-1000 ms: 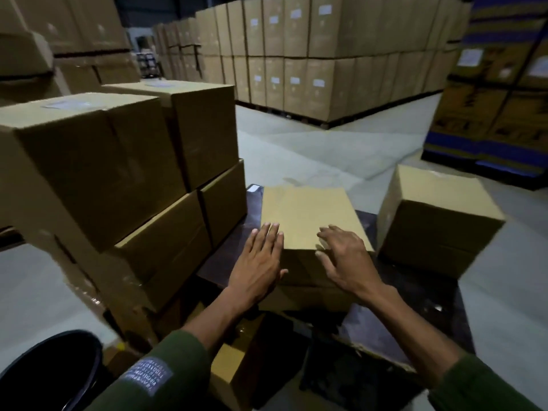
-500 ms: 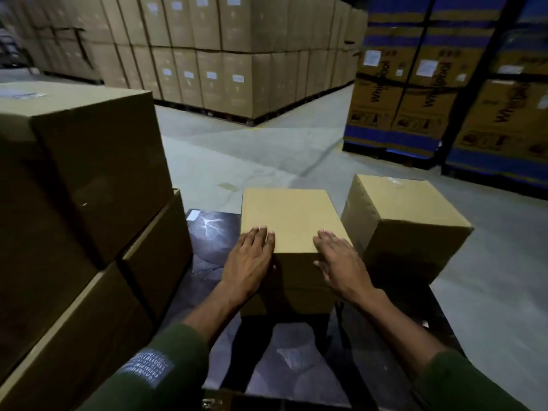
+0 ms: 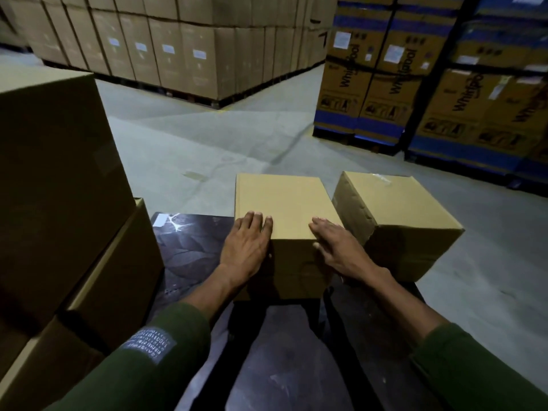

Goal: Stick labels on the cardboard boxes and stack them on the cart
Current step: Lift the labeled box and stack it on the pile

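Nearest, two green sleeves reach out over the dark cart deck [image 3: 284, 366], and at their ends both hands lie flat with fingers straight on the near top edge of the middle cardboard box [image 3: 281, 200]. The left hand [image 3: 247, 244] covers the near left corner, fingertips on the top face; the right hand [image 3: 336, 247] lies over the near right corner, thumb down the front face. Neither is curled round anything. Compared with a second ago, the hands sit in the same spots on the box, but the box now lies square and further forward on the deck, so it seems to have been pushed into place. Just right of the right hand, a second box [image 3: 397, 221] with tape on its top now stands touching or almost touching the middle one, where a wide gap showed before. Left of the left hand rises the taller stack of boxes [image 3: 59, 188]. I judge this box is set down; no label shows on its top face. Beyond the fingertips lies bare concrete floor [image 3: 207, 129], then palletised cartons [image 3: 192, 54].
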The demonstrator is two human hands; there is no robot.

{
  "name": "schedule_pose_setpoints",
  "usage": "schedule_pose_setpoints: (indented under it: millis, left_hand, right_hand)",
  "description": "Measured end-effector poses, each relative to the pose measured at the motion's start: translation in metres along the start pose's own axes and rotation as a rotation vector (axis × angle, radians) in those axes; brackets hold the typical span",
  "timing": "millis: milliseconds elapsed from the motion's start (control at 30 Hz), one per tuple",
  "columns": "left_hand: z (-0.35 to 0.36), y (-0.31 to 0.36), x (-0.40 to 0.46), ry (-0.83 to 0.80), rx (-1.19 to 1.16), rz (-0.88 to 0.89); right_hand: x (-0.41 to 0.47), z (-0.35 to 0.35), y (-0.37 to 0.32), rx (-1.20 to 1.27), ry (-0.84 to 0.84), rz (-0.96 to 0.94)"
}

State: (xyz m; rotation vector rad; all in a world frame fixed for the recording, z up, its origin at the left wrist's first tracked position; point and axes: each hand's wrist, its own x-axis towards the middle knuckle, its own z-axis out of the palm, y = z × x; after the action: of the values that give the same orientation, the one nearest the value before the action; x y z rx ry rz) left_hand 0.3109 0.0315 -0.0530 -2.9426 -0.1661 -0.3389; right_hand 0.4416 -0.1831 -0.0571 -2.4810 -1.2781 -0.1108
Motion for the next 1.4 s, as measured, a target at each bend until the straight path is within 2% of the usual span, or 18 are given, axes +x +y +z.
schedule_pose_setpoints:
  millis: [233,333,400,467,533,867,1400]
  left_hand:
    - [0.01,0.003,0.025,-0.024,-0.07,-0.02]
    - [0.015,0.005,0.037,-0.029,-0.081,-0.011]
    - [0.017,0.009,0.045,-0.032,-0.087,-0.01]
    - [0.019,0.013,0.052,-0.033,-0.085,-0.017]
    - [0.021,0.017,0.059,-0.032,-0.08,-0.022]
    - [0.03,0.029,0.092,-0.04,-0.076,-0.022]
    - [0.031,0.03,0.098,-0.036,-0.04,0.012]
  right_hand:
    - [0.009,-0.002,0.018,-0.021,-0.004,-0.026]
    - [0.013,-0.018,0.028,0.157,-0.032,0.009]
    - [0.014,-0.038,0.039,0.311,0.03,0.09]
    - [0.012,-0.057,0.059,0.352,0.132,0.179]
    - [0.009,-0.068,0.086,0.271,0.182,0.218]
    - [0.014,-0.071,0.181,0.079,0.092,0.282]
    - [0.017,-0.054,0.191,0.004,0.115,0.312]
